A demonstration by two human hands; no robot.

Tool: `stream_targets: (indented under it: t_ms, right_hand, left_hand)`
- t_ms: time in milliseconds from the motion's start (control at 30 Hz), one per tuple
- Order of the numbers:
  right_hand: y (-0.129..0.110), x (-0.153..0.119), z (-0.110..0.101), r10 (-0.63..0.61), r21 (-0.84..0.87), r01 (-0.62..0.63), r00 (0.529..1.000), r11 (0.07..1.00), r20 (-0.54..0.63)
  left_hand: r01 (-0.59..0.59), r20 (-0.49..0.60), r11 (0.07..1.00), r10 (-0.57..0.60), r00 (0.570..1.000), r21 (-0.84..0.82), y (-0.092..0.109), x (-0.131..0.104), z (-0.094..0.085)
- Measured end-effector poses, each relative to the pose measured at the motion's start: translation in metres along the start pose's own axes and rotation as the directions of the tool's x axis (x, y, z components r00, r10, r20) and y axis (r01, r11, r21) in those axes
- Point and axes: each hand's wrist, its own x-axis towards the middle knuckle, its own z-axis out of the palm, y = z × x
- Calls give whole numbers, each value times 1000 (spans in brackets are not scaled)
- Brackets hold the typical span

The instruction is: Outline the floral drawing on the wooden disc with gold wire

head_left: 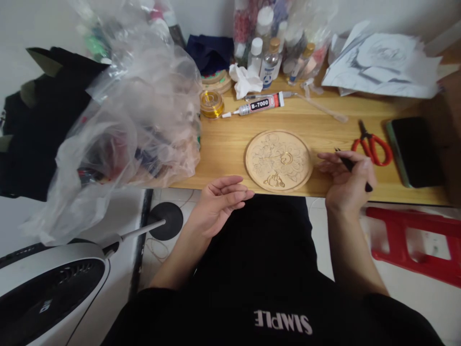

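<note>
A round wooden board (261,144) lies at the table's front edge, with a flower design drawn on it in thin lines. Gold wire (275,180) follows part of the design near the lower rim, and another gold curve sits near the centre. My left hand (224,202) is just left of the board, off the table edge, thumb and fingers drawn together; anything between them is too small to make out. To the board's right, my right hand (347,180) holds black tweezers (346,163), their points facing up and left, away from the board.
Behind the board lie a B-7000 glue tube (261,104) and a spool of gold wire (212,104). Bottles (270,62) stand farther back. Red-handled pliers (372,146) and a phone (414,151) are at right. A large plastic bag (144,96) fills the left.
</note>
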Motion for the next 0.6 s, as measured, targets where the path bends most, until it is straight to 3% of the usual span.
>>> stream_targets:
  t_ms: [167,267,400,600]
  right_hand:
    - [2,-1,-1,2,-8,-2,1000,1000,17]
    - [1,-1,-1,-6,-20,6,1000,1000,16]
    - [1,-3,-3,-1,-44,3,999,999,38]
    - [3,-8,-6,1,-99,7,997,995,74]
  left_hand:
    - [3,-74,990,8,997,138,-3,3,-6]
    - [24,-160,962,21,987,273,-9,-1,-25]
    - [129,-350,857,63,935,499,-24,-16,-77]
    - [411,-599,570,185,779,711,-46,-12,-156]
